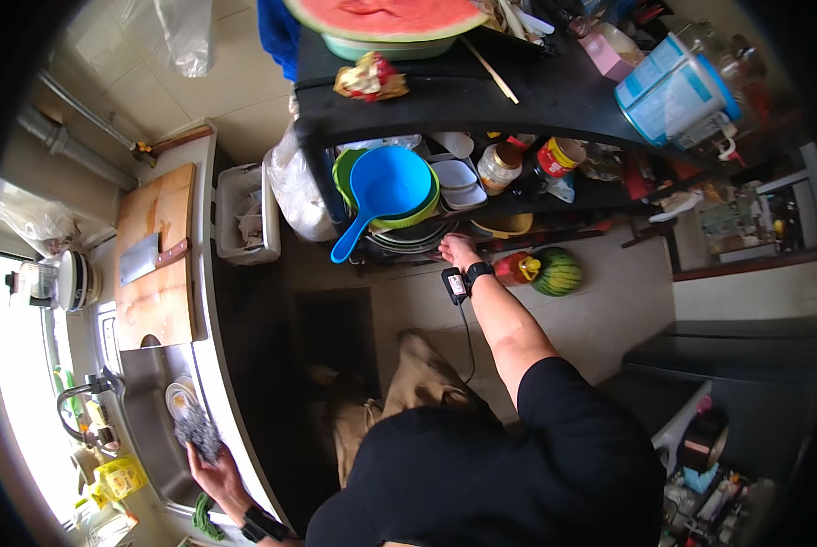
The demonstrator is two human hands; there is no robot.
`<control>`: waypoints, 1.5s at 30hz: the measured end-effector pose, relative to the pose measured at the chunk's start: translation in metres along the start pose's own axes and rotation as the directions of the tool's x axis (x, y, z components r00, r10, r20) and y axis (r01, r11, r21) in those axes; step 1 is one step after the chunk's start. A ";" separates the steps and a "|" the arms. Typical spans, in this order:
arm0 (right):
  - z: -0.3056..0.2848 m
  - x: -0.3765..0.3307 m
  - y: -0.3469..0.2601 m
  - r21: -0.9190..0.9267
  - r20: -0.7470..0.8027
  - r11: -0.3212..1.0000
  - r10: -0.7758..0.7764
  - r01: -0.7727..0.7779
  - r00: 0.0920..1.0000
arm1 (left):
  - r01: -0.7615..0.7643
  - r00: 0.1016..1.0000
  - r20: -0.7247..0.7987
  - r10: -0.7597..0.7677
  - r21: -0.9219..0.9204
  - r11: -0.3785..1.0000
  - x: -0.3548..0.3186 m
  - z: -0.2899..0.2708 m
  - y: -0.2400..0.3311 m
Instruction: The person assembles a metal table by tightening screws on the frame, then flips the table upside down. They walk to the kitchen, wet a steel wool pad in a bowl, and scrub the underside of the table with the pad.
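The left hand [215,474] closes its fingers around one grey scouring pad [198,432] over the sink [149,428] at the near left, where a few white plates [180,396] lie. The right hand [459,251] reaches far ahead to the rack's lower shelf [554,239], fingers spread and gripping nothing, touching a stack of dishes [410,239]. One blue ladle [383,191] rests above it. Two watermelons show: one whole one [557,271] on the floor, one cut half [386,16] on top. One cleaver [150,256] lies on the one cutting board [158,292].

Blue ladle [383,193], grey scourer [199,431], striped melon [557,272]
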State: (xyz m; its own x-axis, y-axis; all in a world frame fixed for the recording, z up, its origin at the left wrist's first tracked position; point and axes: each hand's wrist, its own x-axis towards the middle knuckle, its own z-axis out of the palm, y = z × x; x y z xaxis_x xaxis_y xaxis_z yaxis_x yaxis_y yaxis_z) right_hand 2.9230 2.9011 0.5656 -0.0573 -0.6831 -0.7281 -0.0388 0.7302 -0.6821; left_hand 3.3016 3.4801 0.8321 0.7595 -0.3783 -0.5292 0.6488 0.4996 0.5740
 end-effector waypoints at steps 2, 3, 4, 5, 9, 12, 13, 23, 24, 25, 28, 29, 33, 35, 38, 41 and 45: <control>0.013 0.041 0.007 0.044 0.138 0.999 0.021 -0.028 0.990 | -0.040 0.997 -0.066 0.036 -0.067 0.997 -0.032 0.002 -0.022; 0.016 0.060 0.014 0.061 0.198 0.997 0.036 -0.049 0.979 | -0.067 0.960 -0.271 0.067 0.012 0.998 -0.050 0.016 -0.034; 0.017 0.075 0.028 0.030 0.289 0.999 0.012 -0.022 0.957 | -0.067 0.940 -0.332 0.079 0.046 0.997 -0.063 0.012 -0.038; 0.016 0.086 0.043 0.005 0.376 1.000 -0.012 0.011 0.927 | -0.062 0.915 -0.393 0.090 0.083 0.995 -0.076 0.008 -0.039; -0.022 0.159 0.044 -0.156 0.504 0.953 -0.149 0.259 0.851 | -0.031 0.909 -0.412 0.061 0.079 0.996 -0.089 0.017 -0.075; 0.008 0.127 0.046 -0.095 0.472 0.994 -0.006 0.057 0.882 | -0.074 0.922 -0.373 0.102 0.089 0.993 -0.100 0.013 -0.075; 0.019 0.108 0.042 -0.064 0.462 0.998 0.038 -0.010 0.886 | -0.087 0.918 -0.379 0.112 0.082 0.993 -0.098 0.009 -0.076; -0.016 0.099 0.023 -0.115 0.524 0.887 -0.328 0.447 0.786 | 0.120 0.956 -0.260 -0.136 -0.079 0.990 -0.050 -0.006 -0.135; 0.011 0.079 0.023 0.098 0.445 0.989 -0.146 0.114 0.884 | 0.084 0.965 -0.247 -0.089 -0.028 0.996 -0.057 -0.003 -0.126; 0.029 0.059 0.016 0.367 0.338 0.915 0.039 -0.170 0.940 | 0.061 0.972 -0.228 -0.055 0.021 0.998 -0.062 0.005 -0.118; 0.017 0.017 0.012 0.454 0.138 0.889 -0.140 0.063 0.980 | 0.083 0.993 -0.086 -0.076 0.081 0.993 -0.048 0.023 -0.111; 0.010 -0.006 0.010 0.449 0.177 0.893 -0.121 0.029 0.977 | 0.091 0.995 -0.038 -0.087 0.095 0.991 -0.046 0.027 -0.106; -0.056 -0.090 0.015 0.334 0.242 0.942 -0.076 -0.010 0.967 | 0.211 0.973 0.066 -0.220 0.117 0.970 -0.013 0.039 -0.106; -0.093 -0.129 0.027 0.228 0.179 0.974 -0.029 -0.013 0.983 | 0.273 0.949 0.100 -0.298 0.207 0.939 0.002 0.054 -0.122; -0.145 -0.186 0.047 0.104 0.033 0.994 0.026 -0.029 0.999 | 0.365 0.875 0.171 -0.453 0.382 0.849 0.006 0.110 -0.162; -0.182 -0.246 0.046 0.042 -0.009 0.999 -0.018 0.019 1.000 | 0.387 0.738 0.308 -0.600 0.536 0.751 -0.010 0.177 -0.217; -0.225 -0.308 0.037 -0.001 -0.050 0.998 -0.068 0.068 0.996 | 0.394 0.549 0.313 -0.775 0.721 0.570 -0.039 0.237 -0.290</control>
State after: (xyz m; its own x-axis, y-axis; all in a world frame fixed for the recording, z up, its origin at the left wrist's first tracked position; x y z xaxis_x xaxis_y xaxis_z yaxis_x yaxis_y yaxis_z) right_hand 2.7150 3.1411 0.7806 -0.1042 -0.7296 -0.6759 -0.0434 0.6823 -0.7298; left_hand 3.0952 3.1650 0.8341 -0.0710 -0.8387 -0.5399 0.7037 -0.4258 0.5688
